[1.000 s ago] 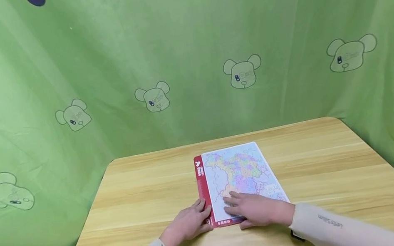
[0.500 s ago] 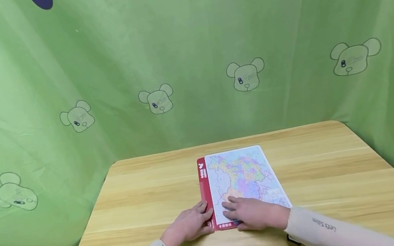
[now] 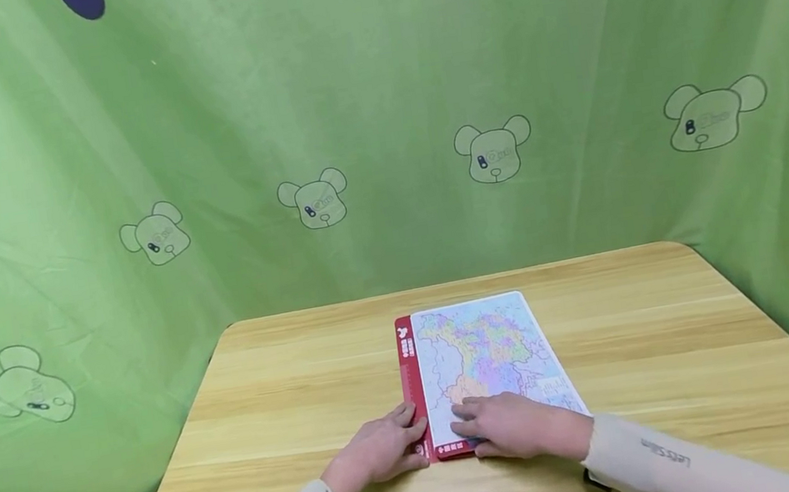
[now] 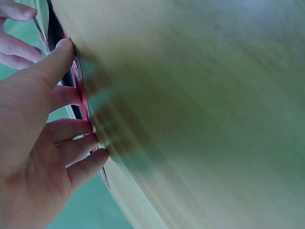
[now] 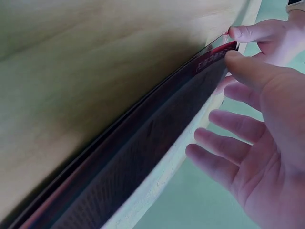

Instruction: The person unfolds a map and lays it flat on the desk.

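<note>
A map sheet [image 3: 493,341], printed in pastel colours with a red border [image 3: 410,374] along its left and near sides, lies flat on the table for the most part. My left hand [image 3: 374,451] rests its extended fingers on the red border at the near left corner. Beside it, my right hand [image 3: 518,424] has its fingers over the map and its thumb at the near edge, pinching it. In the right wrist view that edge [image 5: 214,59] stands slightly up from the table, showing dark layers beneath. The left wrist view shows left fingertips [image 4: 88,164] pressing the border.
The wooden table [image 3: 292,378] extends on both sides of the map. A green curtain [image 3: 370,73] printed with bear heads hangs behind and around it. Black bands show under both sleeves.
The map appeared lower in view after the head camera shifted. Over the last half second my right hand has moved slightly right, and the map's near corner parts a little from the border strip.
</note>
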Motion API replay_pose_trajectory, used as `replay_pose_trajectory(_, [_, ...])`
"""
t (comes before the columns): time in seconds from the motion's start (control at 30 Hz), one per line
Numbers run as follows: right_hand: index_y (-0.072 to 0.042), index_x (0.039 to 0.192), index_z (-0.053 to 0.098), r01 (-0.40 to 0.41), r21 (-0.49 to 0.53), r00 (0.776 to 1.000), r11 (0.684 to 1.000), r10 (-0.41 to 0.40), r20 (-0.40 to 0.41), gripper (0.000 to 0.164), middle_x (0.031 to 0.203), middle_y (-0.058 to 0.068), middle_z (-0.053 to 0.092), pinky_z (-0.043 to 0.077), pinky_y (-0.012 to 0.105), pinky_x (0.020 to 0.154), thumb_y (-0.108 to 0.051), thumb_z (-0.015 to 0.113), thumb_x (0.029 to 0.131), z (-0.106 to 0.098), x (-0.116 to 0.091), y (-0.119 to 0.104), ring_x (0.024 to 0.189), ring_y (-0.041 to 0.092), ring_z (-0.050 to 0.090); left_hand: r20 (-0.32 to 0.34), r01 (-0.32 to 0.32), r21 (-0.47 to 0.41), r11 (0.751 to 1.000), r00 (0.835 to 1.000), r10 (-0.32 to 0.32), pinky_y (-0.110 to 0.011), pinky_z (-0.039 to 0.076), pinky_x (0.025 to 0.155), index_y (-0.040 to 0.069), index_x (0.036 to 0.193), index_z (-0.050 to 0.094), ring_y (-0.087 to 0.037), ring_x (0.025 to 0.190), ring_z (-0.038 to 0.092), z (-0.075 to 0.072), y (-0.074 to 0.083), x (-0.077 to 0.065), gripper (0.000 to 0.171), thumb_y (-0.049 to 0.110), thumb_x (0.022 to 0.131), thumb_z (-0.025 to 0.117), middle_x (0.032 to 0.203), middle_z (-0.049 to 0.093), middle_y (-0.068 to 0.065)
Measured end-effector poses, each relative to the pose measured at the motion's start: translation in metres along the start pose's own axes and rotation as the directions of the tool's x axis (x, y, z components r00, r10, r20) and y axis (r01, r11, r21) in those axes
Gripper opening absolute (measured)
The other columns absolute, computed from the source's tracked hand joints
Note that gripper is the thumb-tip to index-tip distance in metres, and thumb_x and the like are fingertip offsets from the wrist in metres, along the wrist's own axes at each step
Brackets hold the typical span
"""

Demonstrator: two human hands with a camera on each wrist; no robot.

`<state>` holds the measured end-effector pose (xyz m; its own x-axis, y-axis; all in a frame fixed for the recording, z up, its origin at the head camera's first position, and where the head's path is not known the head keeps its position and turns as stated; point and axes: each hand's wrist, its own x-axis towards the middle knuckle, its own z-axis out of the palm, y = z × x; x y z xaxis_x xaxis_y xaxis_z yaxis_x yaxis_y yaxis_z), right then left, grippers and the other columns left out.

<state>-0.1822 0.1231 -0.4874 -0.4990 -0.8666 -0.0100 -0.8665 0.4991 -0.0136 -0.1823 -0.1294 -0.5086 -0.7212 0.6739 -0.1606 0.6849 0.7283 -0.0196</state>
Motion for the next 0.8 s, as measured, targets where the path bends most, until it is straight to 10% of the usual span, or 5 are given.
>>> replay_pose_trajectory(0.8, [-0.019,0.124,0.063,0.055,-0.153,0.991,0.987,-0.072,-0.109,0.031,0.123,0.006,0.062,0.056,0.034,0.078,-0.015,0.056,0.094,-0.029,-0.013,0.001,0.108,0.020,0.061,-0.011,-0.019,0.025,0.999,1.000,0.020,-0.033,0.039,0.103,0.013,0.139,0.049,-0.027,0.134,0.036,-0.002,-0.001,-0.001,0.064,0.054,0.091,0.052,0.145,0.038,-0.017])
